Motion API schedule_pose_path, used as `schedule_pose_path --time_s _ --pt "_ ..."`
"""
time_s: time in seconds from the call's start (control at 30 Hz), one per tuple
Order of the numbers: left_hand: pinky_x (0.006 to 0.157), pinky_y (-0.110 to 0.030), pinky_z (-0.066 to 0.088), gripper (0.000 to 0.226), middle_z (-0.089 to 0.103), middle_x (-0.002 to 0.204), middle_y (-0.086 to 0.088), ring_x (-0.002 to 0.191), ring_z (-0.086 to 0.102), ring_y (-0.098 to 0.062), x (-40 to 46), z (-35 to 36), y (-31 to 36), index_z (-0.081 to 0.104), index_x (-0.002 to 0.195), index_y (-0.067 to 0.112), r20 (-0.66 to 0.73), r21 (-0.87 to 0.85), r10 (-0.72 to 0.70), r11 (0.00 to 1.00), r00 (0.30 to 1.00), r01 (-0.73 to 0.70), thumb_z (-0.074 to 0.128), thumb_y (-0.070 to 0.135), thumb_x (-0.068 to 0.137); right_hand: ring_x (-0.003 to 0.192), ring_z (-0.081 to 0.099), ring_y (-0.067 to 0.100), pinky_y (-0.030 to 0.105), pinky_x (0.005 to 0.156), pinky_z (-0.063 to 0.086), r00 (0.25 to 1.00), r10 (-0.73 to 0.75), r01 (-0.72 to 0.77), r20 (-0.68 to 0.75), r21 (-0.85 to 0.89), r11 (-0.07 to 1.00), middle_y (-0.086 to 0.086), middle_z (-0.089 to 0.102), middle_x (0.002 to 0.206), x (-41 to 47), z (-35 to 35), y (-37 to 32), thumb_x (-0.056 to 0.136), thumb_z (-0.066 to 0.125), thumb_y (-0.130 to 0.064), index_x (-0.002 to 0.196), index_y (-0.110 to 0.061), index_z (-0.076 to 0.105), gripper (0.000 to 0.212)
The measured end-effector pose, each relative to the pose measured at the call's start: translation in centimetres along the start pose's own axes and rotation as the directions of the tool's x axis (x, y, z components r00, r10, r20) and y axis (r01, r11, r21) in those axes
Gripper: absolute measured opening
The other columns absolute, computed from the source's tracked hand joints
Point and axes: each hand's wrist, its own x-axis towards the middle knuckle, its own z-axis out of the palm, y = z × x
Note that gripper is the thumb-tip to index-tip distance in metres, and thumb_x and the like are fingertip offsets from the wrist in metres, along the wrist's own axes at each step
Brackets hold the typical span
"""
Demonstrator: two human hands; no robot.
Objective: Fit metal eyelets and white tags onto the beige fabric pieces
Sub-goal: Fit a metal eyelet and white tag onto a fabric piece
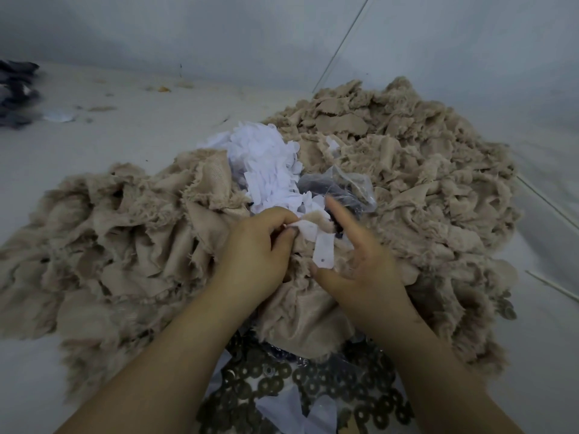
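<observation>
The left hand (261, 245) is pinching the upper end of a white tag (308, 229) between curled fingers and thumb, at the centre of the frame. A second white tag (324, 252) is hanging just beside it, its punched lower end lying against the right hand's thumb. The right hand (360, 267) is lying released, index finger extended toward the far side and the other fingers loosely spread; it is grasping nothing that can be confirmed. Both hands are working directly over a beige fabric piece (300, 308) that is lying bunched beneath them.

Large heaps of frayed beige fabric pieces are sitting on either side: one heap (119, 233) to the left, another (407, 158) to the right and rear. A pile of loose white tags (263, 164) is lying between the two heaps, just beyond the hands. A clear plastic bag (341, 186) with dark contents is resting next to that pile, on its right. Metal eyelets (282, 383), ring-shaped and dark, are spreading across the near edge between the forearms. All items are lying on a pale counter (94, 136). Dark fabric (15, 92) is lying at the far left edge.
</observation>
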Motion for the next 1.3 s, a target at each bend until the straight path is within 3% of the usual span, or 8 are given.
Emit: schedule_pose_path --time_s 0.13,0.43,0.6,0.83,0.97,1.03,1.13,1.3 --pt "0.05 -0.031 0.044 0.019 0.059 0.063 -0.003 0.053 0.053 -0.012 0.2 -0.1 0.2 0.065 0.078 0.008 -0.007 -0.171 -0.112 0.979 0.994 0.109 0.054 0.011 0.093 0.114 0.059 -0.01 0.017 0.097 0.051 0.999 0.028 -0.025 -0.046 0.059 0.998 -0.017 0.068 0.123 -0.1 0.0 0.1 0.086 0.073 -0.007 0.127 -0.026 0.067 0.046" --pt "0.039 -0.027 0.044 0.017 0.055 0.067 -0.001 0.041 0.053 -0.015 -0.7 0.0 2.3 0.055 0.088 0.02 -0.002 -0.52 -0.271 0.823 0.963 0.23 0.05 0.012 0.074 0.095 0.07 0.0 0.019 0.077 0.058 0.995 0.066 -0.059 -0.078 0.088 0.994 -0.018 0.076 0.098 -0.3 -0.5 0.4 0.088 0.072 -0.008 0.115 -0.027 0.074 0.033" --pt "0.058 -0.018 0.047 0.016 0.052 0.097 0.001 0.069 0.059 -0.008 -1.2 0.2 2.3 0.06 0.079 0.022 -0.056 -0.172 -0.127 0.978 0.99 0.116 0.069 0.036 0.082 0.091 0.069 -0.007 0.008 0.073 0.052 0.996 0.038 -0.024 -0.077 0.172 0.985 -0.025 0.074 0.092 -0.5 -0.6 0.1 0.089 0.068 -0.002 0.107 -0.034 0.072 0.037" --pt "0.067 -0.019 0.049 0.023 0.066 0.093 -0.005 0.078 0.063 -0.008 -1.0 0.1 1.7 0.074 0.081 0.035 0.01 -0.201 -0.106 0.974 0.994 0.106 0.075 0.012 0.085 0.097 0.064 -0.014 0.007 0.081 0.052 0.992 0.061 -0.054 -0.11 0.062 0.997 -0.028 0.07 0.099 -0.4 -0.6 0.6 0.086 0.075 -0.012 0.121 -0.025 0.071 0.038" --pt "0.035 -0.022 0.036 0.02 0.057 0.053 -0.006 0.038 0.045 -0.015 -0.6 -0.8 1.7 0.077 0.083 0.028 0.241 -0.576 -0.225 0.749 0.944 0.326 0.069 0.011 0.088 0.109 0.06 -0.012 0.016 0.089 0.052 0.999 0.044 -0.043 -0.031 0.025 0.999 -0.035 0.065 0.113 -0.2 -1.2 0.5 0.086 0.074 -0.01 0.115 -0.057 0.06 0.057" --pt "0.033 -0.017 0.031 0.008 0.053 0.052 -0.009 0.035 0.041 -0.015 -0.4 -1.4 1.4 0.077 0.08 0.016 0.443 -0.639 -0.165 0.631 0.881 0.44 0.07 0.014 0.084 0.108 0.063 -0.006 0.028 0.093 0.055 0.998 0.063 -0.062 -0.011 0.075 0.995 -0.024 0.069 0.116 0.0 -1.3 0.5 0.085 0.074 -0.006 0.117 -0.051 0.062 0.056" --pt "0.031 -0.016 0.029 0.003 0.055 0.051 -0.01 0.03 0.042 -0.014 -0.4 -1.6 1.4 0.074 0.079 0.009 0.597 -0.533 -0.181 0.639 0.782 0.555 0.073 0.012 0.081 0.112 0.062 -0.006 0.027 0.099 0.052 0.998 0.061 -0.058 -0.021 0.131 0.99 -0.019 0.071 0.115 -0.1 -1.3 0.1 0.082 0.078 -0.015 0.118 -0.035 0.068 0.042" --pt "0.029 -0.015 0.029 0.016 0.056 0.051 -0.014 0.027 0.043 -0.017 -0.3 -1.2 1.4 0.061 0.091 0.0 0.551 -0.493 -0.318 0.621 0.771 0.609 0.073 0.002 0.08 0.107 0.068 0.009 0.033 0.092 0.057 0.999 0.028 -0.027 -0.015 0.081 0.996 -0.019 0.072 0.113 -0.4 -1.1 -0.2 0.088 0.072 -0.006 0.119 -0.03 0.071 0.04"
